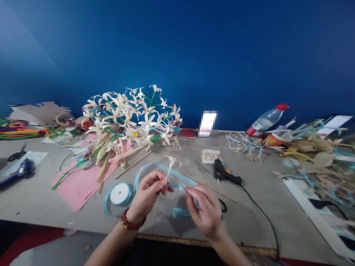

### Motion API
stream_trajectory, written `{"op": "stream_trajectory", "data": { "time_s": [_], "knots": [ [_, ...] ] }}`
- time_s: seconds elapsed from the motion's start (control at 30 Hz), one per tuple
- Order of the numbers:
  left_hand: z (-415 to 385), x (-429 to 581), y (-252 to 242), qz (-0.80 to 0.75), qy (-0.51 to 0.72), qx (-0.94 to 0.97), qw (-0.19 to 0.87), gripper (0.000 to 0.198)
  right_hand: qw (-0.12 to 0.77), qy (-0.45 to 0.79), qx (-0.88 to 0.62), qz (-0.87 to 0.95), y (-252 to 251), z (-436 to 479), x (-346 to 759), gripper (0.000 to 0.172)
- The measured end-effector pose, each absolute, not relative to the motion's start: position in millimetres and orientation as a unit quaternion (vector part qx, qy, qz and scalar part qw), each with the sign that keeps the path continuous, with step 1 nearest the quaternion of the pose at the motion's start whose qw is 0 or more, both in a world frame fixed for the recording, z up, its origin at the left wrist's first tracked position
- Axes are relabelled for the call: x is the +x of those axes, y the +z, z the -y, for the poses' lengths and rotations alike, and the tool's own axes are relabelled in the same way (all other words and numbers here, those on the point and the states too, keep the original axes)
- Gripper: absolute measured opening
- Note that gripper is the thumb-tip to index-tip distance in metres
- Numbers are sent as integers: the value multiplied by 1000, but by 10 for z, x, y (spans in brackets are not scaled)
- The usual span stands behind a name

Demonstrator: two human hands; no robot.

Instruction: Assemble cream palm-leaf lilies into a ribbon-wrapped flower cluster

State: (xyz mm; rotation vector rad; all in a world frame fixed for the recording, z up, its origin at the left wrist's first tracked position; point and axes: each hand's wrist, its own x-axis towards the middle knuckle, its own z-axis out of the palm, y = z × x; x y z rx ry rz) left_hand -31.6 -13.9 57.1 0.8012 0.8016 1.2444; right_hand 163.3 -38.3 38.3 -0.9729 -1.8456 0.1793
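My left hand (151, 190) is closed, pinching the thin stem of a small white flower (171, 161) with curling petals, upright above the table. To its right my right hand (204, 208) pinches a sheer pale-blue ribbon (179, 184), blurred, which spans toward the flower stem. Behind and left of my left hand lies a spool of blue ribbon (120, 193), with a loose length looping over the table. A short piece of blue ribbon (181, 212) rests below my hands. Black scissor handles (222, 205) show partly beside my right hand.
Several white flowers on green stems (133, 111) stand at the back left, near pink paper (79, 188). A black glue gun (226, 174) trails its cord rightward. Thin wooden sticks (133, 165), a tilted plastic bottle (267, 120) and a white power strip (310, 218) are around.
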Motion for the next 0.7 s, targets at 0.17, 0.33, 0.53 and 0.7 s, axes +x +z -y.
{"op": "stream_trajectory", "data": {
  "time_s": [0.17,0.33,0.53,0.7],
  "knots": [
    [131,-271,551,-337,542,414,649,11,494,223,-393,743,510,450,1695,32],
    [134,-199,597,-307,520,446,661,11,420,547,-414,594,587,293,1608,20],
    [155,-151,617,-313,510,462,654,10,418,692,-400,432,520,197,1511,31],
    [157,-142,611,-327,510,453,654,11,400,745,-382,372,452,199,1524,34]
  ]
}}
